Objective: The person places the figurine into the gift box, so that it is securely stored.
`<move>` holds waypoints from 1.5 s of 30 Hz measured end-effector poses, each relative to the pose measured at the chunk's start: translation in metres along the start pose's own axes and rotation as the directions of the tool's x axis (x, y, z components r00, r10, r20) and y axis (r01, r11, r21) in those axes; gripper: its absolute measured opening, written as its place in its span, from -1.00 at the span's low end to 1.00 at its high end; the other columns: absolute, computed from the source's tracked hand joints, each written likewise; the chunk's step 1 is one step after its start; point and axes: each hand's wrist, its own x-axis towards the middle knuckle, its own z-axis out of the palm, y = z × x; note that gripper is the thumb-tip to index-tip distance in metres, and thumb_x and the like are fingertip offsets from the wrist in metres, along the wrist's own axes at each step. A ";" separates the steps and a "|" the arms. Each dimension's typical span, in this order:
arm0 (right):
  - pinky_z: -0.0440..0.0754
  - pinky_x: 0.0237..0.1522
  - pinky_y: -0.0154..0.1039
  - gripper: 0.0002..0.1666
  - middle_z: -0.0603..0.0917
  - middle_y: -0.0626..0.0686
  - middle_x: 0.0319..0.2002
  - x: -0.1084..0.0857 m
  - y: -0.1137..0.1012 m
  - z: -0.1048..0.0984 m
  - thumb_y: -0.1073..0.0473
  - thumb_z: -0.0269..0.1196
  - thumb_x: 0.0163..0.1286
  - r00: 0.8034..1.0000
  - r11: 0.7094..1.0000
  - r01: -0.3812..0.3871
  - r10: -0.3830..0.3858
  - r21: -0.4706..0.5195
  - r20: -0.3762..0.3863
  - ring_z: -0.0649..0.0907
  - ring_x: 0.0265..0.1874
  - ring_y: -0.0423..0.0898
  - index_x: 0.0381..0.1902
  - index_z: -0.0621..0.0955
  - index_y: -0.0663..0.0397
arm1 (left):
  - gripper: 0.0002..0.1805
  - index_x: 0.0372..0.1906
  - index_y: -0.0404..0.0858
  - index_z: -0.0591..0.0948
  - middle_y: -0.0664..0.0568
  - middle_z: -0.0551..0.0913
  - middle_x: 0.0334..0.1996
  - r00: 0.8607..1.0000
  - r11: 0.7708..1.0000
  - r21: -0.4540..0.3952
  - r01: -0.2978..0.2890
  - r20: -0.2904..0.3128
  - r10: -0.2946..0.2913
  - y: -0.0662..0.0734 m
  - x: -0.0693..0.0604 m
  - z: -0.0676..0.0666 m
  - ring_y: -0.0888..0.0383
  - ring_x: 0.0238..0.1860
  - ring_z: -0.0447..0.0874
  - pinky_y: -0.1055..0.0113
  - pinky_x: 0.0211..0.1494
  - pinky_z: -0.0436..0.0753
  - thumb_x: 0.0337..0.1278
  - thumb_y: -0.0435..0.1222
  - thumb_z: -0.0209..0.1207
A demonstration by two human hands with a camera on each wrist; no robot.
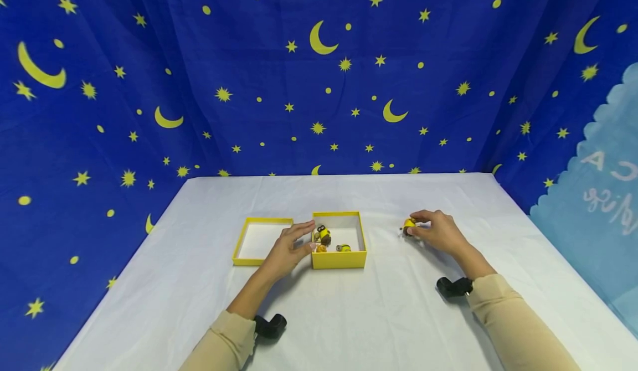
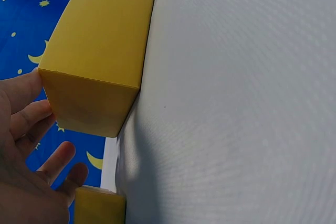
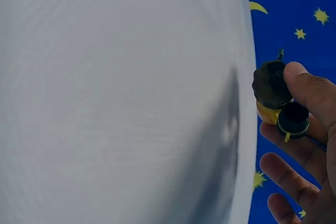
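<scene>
A yellow box with a white inside holds several small yellow figures, one of them leaning at its left side. My left hand touches the box's left wall with thumb and fingertips, fingers extended; the left wrist view shows the fingertips at an edge of the box. To the right of the box, my right hand pinches a small yellow and dark figure between thumb and fingers. In the right wrist view the figure shows its dark parts, with the other fingers spread below.
A shallow yellow-edged lid with a white inside lies left of the box, partly behind my left hand. White cloth covers the table. Blue fabric with yellow moons and stars hangs behind, and a light blue panel is at the right.
</scene>
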 end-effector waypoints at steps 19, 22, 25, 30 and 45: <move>0.49 -0.05 0.08 -0.37 0.65 0.18 0.02 -0.001 -0.042 -0.009 -0.18 0.30 0.19 0.998 0.995 0.065 -0.063 0.078 -0.027 0.52 0.05 0.16 0.15 0.56 -0.02 | -0.48 0.29 -0.18 0.43 0.12 0.38 0.34 1.000 1.000 -0.005 0.005 -0.005 -0.005 0.001 0.000 0.000 0.01 0.37 0.17 -0.05 0.43 0.26 0.22 -0.27 0.17; 0.49 -0.13 -0.03 -0.38 0.65 0.15 0.01 0.000 -0.050 -0.009 -0.19 0.31 0.18 0.997 0.994 0.068 -0.065 0.088 -0.030 0.52 0.02 0.13 0.15 0.57 -0.06 | -0.48 0.29 -0.17 0.43 0.12 0.37 0.34 1.000 1.000 -0.001 0.005 -0.002 -0.005 0.001 0.000 0.000 0.01 0.37 0.18 -0.04 0.43 0.26 0.22 -0.26 0.17; 0.46 -0.22 -0.16 -0.39 0.66 0.14 -0.01 0.000 -0.059 -0.010 -0.17 0.33 0.16 0.995 0.991 0.093 -0.089 0.099 -0.041 0.52 -0.04 0.09 0.13 0.58 -0.06 | -0.48 0.29 -0.17 0.43 0.12 0.38 0.34 1.000 1.000 0.000 0.004 -0.003 -0.004 0.001 -0.001 0.000 0.01 0.37 0.18 -0.04 0.43 0.26 0.22 -0.27 0.17; 0.40 -0.28 -0.26 -0.39 0.67 0.11 -0.04 0.000 -0.073 -0.008 -0.18 0.35 0.12 0.991 0.985 0.124 -0.118 0.119 -0.054 0.51 -0.09 0.02 0.11 0.60 -0.08 | -0.48 0.29 -0.19 0.43 0.12 0.37 0.34 1.000 1.000 -0.002 0.003 -0.005 -0.003 0.001 -0.001 0.000 0.01 0.37 0.18 -0.04 0.43 0.26 0.22 -0.27 0.17; 0.46 -0.19 -0.18 -0.41 0.66 0.06 -0.03 0.005 -0.102 0.001 -0.15 0.37 0.11 0.982 0.966 0.187 -0.179 0.177 -0.062 0.51 -0.03 -0.01 0.09 0.62 -0.08 | -0.48 0.29 -0.19 0.43 0.13 0.38 0.34 1.000 1.000 0.007 0.005 -0.009 -0.005 0.002 -0.002 0.000 0.00 0.38 0.17 -0.05 0.43 0.26 0.22 -0.27 0.17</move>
